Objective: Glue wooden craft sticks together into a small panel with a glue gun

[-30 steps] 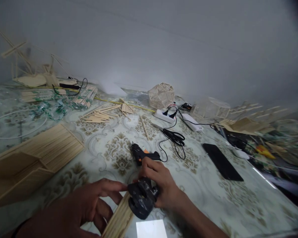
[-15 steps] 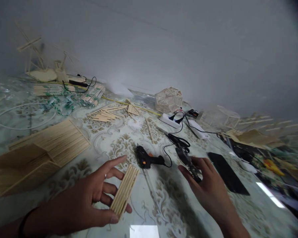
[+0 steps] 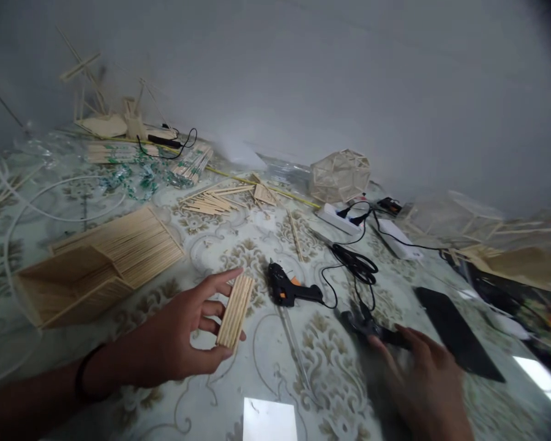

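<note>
My left hand (image 3: 179,334) holds a small panel of wooden sticks (image 3: 235,312) laid side by side, pinched between thumb and fingers above the table. To the right of it a black glue gun (image 3: 291,288) lies on its side, a clear glue stick (image 3: 298,352) stretching below it. My right hand (image 3: 425,373) is low over the table, thumb and fingers around the handle of a dark pliers-like tool (image 3: 360,321). Blur and the fingers hide part of that tool.
At left sits an open stick-built box (image 3: 73,282) with a flat stick panel (image 3: 142,245). Loose sticks (image 3: 211,202) and a power strip (image 3: 340,217) lie farther back. A coiled black cable (image 3: 356,263) and a dark flat slab (image 3: 459,334) are at right. A wooden lattice ball (image 3: 340,174) stands by the wall.
My right hand has lowered the pliers-like tool to the tabletop and moved right. The left hand still holds the stick panel, now turned slightly more upright. The whole view has shifted.
</note>
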A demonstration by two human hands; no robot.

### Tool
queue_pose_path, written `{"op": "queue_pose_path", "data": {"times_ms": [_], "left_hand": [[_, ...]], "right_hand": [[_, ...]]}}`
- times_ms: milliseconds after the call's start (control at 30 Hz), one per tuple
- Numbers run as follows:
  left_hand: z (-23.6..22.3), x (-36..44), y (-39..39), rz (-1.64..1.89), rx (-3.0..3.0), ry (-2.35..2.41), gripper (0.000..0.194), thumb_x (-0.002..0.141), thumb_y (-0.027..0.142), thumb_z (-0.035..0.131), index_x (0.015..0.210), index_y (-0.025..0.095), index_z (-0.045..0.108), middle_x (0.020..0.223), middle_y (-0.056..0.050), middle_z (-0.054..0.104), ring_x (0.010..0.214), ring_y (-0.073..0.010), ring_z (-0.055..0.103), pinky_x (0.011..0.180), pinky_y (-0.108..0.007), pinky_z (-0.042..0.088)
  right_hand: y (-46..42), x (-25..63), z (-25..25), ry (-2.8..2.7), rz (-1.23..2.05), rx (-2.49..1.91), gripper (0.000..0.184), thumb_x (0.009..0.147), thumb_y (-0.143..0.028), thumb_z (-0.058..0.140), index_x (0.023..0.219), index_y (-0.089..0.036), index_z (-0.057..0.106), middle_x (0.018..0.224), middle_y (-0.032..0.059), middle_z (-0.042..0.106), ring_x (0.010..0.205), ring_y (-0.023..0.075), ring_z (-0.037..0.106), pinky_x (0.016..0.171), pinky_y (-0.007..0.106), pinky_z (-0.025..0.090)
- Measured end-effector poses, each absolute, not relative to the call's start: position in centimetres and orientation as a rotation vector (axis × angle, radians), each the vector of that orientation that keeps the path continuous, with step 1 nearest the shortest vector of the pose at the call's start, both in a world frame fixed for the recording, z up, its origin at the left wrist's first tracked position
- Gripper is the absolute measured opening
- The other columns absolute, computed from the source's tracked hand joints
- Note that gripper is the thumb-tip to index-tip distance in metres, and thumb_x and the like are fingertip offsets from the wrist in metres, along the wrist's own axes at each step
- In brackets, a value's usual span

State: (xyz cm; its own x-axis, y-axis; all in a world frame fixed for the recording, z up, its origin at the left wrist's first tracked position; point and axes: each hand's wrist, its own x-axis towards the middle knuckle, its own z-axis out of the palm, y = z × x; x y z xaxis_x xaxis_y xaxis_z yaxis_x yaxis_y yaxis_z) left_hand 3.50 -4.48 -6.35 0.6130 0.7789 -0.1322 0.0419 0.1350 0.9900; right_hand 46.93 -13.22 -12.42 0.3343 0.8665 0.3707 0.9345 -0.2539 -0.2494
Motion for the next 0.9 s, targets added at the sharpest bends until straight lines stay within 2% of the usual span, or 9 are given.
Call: {"op": "queue_pose_path", "data": {"times_ms": [67,133,200,300,433,533,700,800,900], "left_hand": [[-6.3,3.5,-4.5,0.628,1.375,0.781,0.096,0.088,0.021,0.084,0.167,0.044,0.037,0.142,-0.004,0.062,0.106,-0.0189,0.078,0.100,-0.039,0.066],[-6.2,3.3,-4.6,0.638,1.434,0.786,0.098,0.087,0.022,0.086,0.168,0.043,0.035,0.138,-0.003,0.065,0.110,-0.0210,0.075,0.105,-0.041,0.064],[-6.1,3.1,-4.6,0.644,1.505,0.814,0.100,0.086,0.023,0.089,0.169,0.042,0.035,0.138,-0.003,0.066,0.118,-0.0259,0.072,0.110,-0.046,0.061],[-6.0,2.9,-4.6,0.658,1.603,0.845,0.104,0.082,0.026,0.092,0.169,0.041,0.037,0.141,-0.005,0.068,0.125,-0.0325,0.069,0.111,-0.049,0.059],[-5.9,2.9,-4.6,0.659,1.668,0.860,0.105,0.080,0.027,0.094,0.168,0.042,0.039,0.141,-0.004,0.070,0.126,-0.0327,0.069,0.111,-0.049,0.058],[-5.9,2.9,-4.8,0.643,1.692,0.877,0.097,0.079,0.031,0.097,0.161,0.042,0.048,0.139,-0.002,0.071,0.117,-0.0297,0.071,0.109,-0.048,0.057],[-5.9,2.9,-4.8,0.624,1.720,0.846,0.108,0.079,0.040,0.101,0.166,0.045,0.037,0.138,-0.002,0.074,0.113,-0.0292,0.072,0.105,-0.046,0.059],[-5.9,2.9,-4.6,0.630,1.720,0.854,0.106,0.078,0.050,0.102,0.165,0.043,0.041,0.136,-0.004,0.076,0.112,-0.0299,0.073,0.102,-0.045,0.059],[-5.8,2.9,-4.4,0.629,1.706,0.858,0.107,0.075,0.057,0.102,0.163,0.041,0.044,0.126,-0.003,0.079,0.105,-0.0290,0.074,0.099,-0.045,0.059]], "right_hand": [[-12.7,45.0,-10.3,-1.595,-0.312,-2.081,0.059,0.104,-0.071,0.049,0.129,-0.021,0.070,0.130,0.0265,0.068,0.135,0.0614,0.060,0.116,0.086,0.044],[-11.9,41.8,-7.9,-1.683,-0.115,-1.925,0.042,0.109,-0.060,0.054,0.134,-0.029,0.068,0.131,0.0201,0.067,0.130,0.0518,0.067,0.113,0.076,0.053],[-10.7,38.0,-5.9,-1.844,0.115,-1.689,0.041,0.107,-0.056,0.067,0.141,-0.034,0.066,0.138,0.0153,0.067,0.128,0.0444,0.071,0.109,0.068,0.060],[-8.5,32.7,-4.2,-2.057,0.500,-1.381,0.079,0.096,-0.057,0.085,0.164,-0.039,0.048,0.155,0.0131,0.060,0.144,0.0391,0.065,0.115,0.057,0.061],[-6.5,29.4,-4.6,-2.090,0.781,-1.122,0.116,0.077,-0.060,0.101,0.171,-0.043,0.034,0.166,0.0120,0.056,0.154,0.0375,0.059,0.123,0.055,0.056],[-6.4,29.2,-5.6,-2.050,0.840,-1.074,0.120,0.072,-0.056,0.104,0.170,-0.045,0.035,0.165,0.0108,0.059,0.153,0.0376,0.060,0.124,0.057,0.055],[-6.8,29.7,-6.2,-2.005,0.884,-1.057,0.111,0.078,-0.054,0.102,0.168,-0.046,0.038,0.151,0.0079,0.069,0.140,0.0351,0.070,0.117,0.054,0.060],[-6.8,29.7,-6.2,-1.995,0.917,-1.039,0.110,0.078,-0.054,0.103,0.168,-0.043,0.039,0.140,0.0076,0.073,0.131,0.0342,0.074,0.112,0.051,0.063],[-6.8,29.7,-6.2,-1.991,0.915,-1.032,0.115,0.076,-0.052,0.105,0.169,-0.042,0.038,0.140,0.0085,0.074,0.128,0.0348,0.076,0.111,0.052,0.063]]}}
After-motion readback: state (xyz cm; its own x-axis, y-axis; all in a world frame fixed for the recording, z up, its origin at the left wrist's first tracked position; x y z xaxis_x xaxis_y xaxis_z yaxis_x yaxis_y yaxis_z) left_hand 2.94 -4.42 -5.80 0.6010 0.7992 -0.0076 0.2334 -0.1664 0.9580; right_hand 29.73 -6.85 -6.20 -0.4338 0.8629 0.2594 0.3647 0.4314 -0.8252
